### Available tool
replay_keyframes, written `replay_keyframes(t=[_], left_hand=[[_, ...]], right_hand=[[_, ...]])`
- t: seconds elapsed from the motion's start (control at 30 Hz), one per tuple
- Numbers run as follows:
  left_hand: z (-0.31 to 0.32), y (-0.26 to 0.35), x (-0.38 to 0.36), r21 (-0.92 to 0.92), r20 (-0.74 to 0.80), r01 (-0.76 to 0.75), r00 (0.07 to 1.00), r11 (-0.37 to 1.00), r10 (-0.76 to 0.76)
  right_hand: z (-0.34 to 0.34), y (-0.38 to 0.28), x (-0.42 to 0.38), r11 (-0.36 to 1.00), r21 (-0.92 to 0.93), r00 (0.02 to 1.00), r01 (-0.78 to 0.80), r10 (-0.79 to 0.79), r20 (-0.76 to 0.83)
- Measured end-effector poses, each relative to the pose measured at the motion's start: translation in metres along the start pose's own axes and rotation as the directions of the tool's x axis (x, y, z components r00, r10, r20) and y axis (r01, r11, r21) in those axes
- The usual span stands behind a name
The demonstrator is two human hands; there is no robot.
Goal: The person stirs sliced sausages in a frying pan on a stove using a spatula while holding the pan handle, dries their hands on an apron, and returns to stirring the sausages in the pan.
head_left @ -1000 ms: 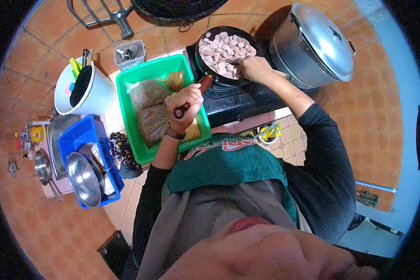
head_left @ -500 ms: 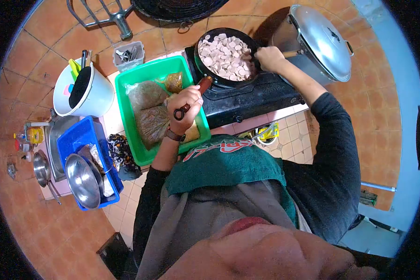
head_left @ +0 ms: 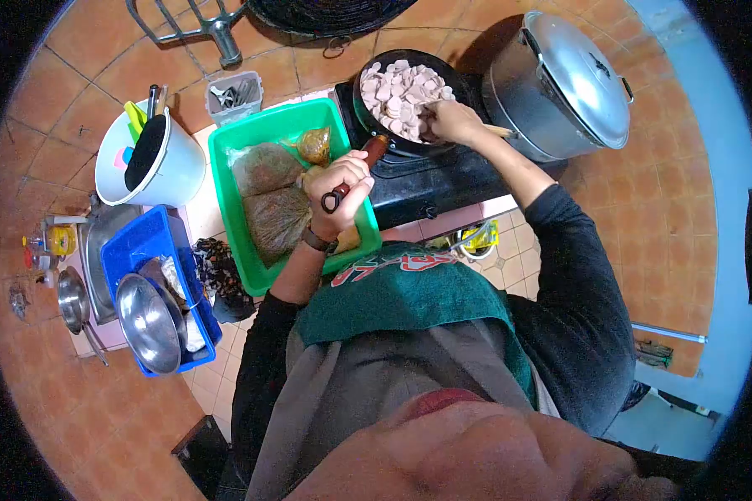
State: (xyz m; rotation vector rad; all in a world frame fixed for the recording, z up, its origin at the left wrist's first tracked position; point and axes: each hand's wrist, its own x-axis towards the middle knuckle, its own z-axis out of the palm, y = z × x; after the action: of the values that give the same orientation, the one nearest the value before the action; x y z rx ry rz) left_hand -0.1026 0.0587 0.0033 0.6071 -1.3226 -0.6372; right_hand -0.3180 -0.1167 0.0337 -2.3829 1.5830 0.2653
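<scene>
My left hand (head_left: 341,190) is wrapped round the brown handle (head_left: 375,150) of a black pan (head_left: 366,115) on the stove (head_left: 418,188). Pale, round sliced pieces (head_left: 401,90) fill much of the pan. At the pan's right side, my right hand (head_left: 455,123) is closed round a wooden-handled utensil (head_left: 500,131), whose handle end sticks out to the right. The utensil's far end is hidden among the pieces and behind my fingers.
Left of the stove, a green tub (head_left: 226,209) holds filled plastic bags. A large lidded pot (head_left: 518,100) stands to the right. Further left are a white bucket (head_left: 180,171), a blue basket (head_left: 142,238) with metal bowls, and a sink (head_left: 100,250).
My right hand has moved left and down, over the pan's right side. The pieces are shifted within the pan, which sits slightly further right in view.
</scene>
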Motion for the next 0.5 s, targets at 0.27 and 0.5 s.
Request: replay_keyframes(t=[0.27, 0.5], left_hand=[[-0.002, 0.001, -0.001, 0.006, 0.017, -0.007, 1.0, 1.0, 0.007], [-0.007, 0.0, -0.003, -0.02, 0.04, 0.016, 0.999, 1.0, -0.016]], right_hand=[[0.036, 0.039, 0.072, 0.95, 0.31, 0.991, -0.02, 0.06, -0.122], [-0.035, 0.079, 0.051, 0.86, 0.46, 0.975, -0.221, 0.184, 0.125]])
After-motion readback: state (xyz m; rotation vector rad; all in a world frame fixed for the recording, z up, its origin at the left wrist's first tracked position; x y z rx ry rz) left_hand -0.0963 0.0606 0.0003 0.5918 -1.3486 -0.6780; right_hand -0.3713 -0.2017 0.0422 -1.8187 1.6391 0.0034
